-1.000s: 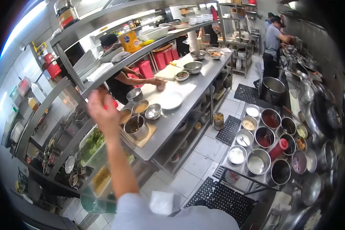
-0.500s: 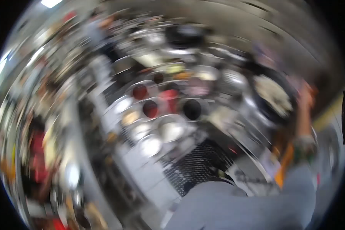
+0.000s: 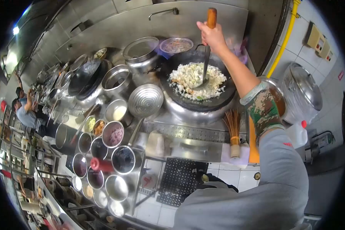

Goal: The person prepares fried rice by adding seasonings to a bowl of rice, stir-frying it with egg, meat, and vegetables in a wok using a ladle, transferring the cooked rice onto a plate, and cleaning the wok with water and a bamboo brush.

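My right hand (image 3: 214,36) is closed around the wooden-ended handle of a long metal ladle (image 3: 206,67), held nearly upright. The ladle's bowl rests in the white rice (image 3: 182,78) mixed with egg-like bits and a little green. This food lies in a large black wok (image 3: 172,101) set on a round steel stove ring. A camouflage sleeve cover (image 3: 262,109) wraps my right forearm. My left hand is out of the picture.
Left of the wok are a perforated strainer (image 3: 145,100), a lidded pot (image 3: 142,50) and several steel ingredient containers (image 3: 123,160). A bamboo brush (image 3: 234,134) stands in front. On the right are a plastic-wrapped pot (image 3: 304,92) and a white jug (image 3: 297,134). Two people (image 3: 27,115) stand far left.
My view has turned right and steadied, bringing the wok toward the middle. The blur has cleared, and my right hand on the ladle now shows plainly.
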Available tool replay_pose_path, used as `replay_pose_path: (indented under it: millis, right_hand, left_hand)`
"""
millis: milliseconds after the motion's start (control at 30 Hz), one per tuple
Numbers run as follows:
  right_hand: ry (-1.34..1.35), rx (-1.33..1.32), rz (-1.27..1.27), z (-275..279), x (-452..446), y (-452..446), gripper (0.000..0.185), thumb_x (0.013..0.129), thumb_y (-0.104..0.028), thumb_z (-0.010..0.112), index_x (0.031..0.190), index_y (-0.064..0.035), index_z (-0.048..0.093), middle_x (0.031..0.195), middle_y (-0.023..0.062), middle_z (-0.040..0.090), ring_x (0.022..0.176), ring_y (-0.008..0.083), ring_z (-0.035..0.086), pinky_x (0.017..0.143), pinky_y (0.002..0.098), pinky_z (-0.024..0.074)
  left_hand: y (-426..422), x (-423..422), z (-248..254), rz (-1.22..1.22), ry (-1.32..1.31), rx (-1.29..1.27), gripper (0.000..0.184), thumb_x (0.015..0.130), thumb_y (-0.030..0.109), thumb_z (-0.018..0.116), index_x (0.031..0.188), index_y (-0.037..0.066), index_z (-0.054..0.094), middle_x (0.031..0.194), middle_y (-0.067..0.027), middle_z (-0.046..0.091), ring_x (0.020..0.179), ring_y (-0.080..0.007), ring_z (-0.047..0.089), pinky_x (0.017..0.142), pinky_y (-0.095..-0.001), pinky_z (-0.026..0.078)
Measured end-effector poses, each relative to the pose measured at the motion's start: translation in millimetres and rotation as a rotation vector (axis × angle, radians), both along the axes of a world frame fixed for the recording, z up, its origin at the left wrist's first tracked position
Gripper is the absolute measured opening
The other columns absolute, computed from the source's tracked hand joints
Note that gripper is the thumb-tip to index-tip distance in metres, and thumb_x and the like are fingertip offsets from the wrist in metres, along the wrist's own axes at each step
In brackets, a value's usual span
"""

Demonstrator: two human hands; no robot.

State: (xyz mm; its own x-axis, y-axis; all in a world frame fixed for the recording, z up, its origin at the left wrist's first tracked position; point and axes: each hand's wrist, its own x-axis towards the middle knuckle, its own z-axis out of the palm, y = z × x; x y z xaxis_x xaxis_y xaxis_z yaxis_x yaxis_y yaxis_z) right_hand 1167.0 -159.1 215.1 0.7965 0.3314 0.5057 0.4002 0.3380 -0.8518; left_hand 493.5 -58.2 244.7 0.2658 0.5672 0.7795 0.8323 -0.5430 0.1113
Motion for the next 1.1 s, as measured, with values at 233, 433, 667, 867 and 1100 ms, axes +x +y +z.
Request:
replay_pose_path:
  millis: [233,433,667,867,1100]
  right_hand:
    - [0.126,0.156,0.093,-7,8,-4,0.037,0.088,-0.022,0.064,0.064,-0.0139,0.037,0.048,-0.0050,0.032,0.035,0.0078,0.030,0.036,0.0268,0.0278]
    - [0.402,0.069,0.006,55,58,-45,0.034,0.089,-0.018,0.060,0.065,-0.0159,0.036,0.049,-0.0080,0.024,0.038,0.0070,0.023,0.038,0.0253,0.0244]
    - [0.293,0.050,-0.238,36,20,-59,0.036,0.089,-0.016,0.058,0.062,-0.0149,0.035,0.049,-0.0057,0.025,0.039,0.0090,0.026,0.040,0.0292,0.0264]
    - [0.292,0.178,-0.231,47,-12,-93,0.031,0.087,-0.018,0.062,0.067,-0.0146,0.040,0.050,-0.0056,0.028,0.040,0.0089,0.028,0.040,0.0286,0.0282]
    - [0.122,0.059,-0.313,28,-45,-39,0.031,0.085,-0.018,0.065,0.067,-0.0136,0.040,0.052,-0.0044,0.034,0.037,0.0083,0.031,0.037,0.0285,0.0293]
  left_hand:
    - [-36,385,-158,-1.091,0.204,-0.502,0.052,0.080,0.026,0.070,0.125,0.007,0.054,0.130,-0.0178,0.050,0.121,-0.0350,0.045,0.098,-0.0482,0.036]
    - [-50,434,-193,-1.302,0.152,-0.544,0.021,0.083,0.018,0.067,0.089,0.002,0.055,0.085,-0.0160,0.050,0.082,-0.0359,0.048,0.073,-0.0448,0.039]
    - [-66,419,-232,-1.252,0.097,-0.589,0.022,0.077,0.014,0.071,0.087,0.002,0.057,0.087,-0.0157,0.052,0.084,-0.0372,0.049,0.074,-0.0458,0.040]
    - [-54,364,-165,-1.358,0.075,-0.643,0.019,0.078,0.012,0.070,0.087,0.002,0.056,0.090,-0.0168,0.053,0.085,-0.0379,0.048,0.076,-0.0473,0.038]
    - [-43,403,-247,-1.322,0.005,-0.548,0.016,0.080,0.013,0.067,0.086,0.002,0.056,0.089,-0.0177,0.051,0.085,-0.0377,0.047,0.076,-0.0470,0.039]
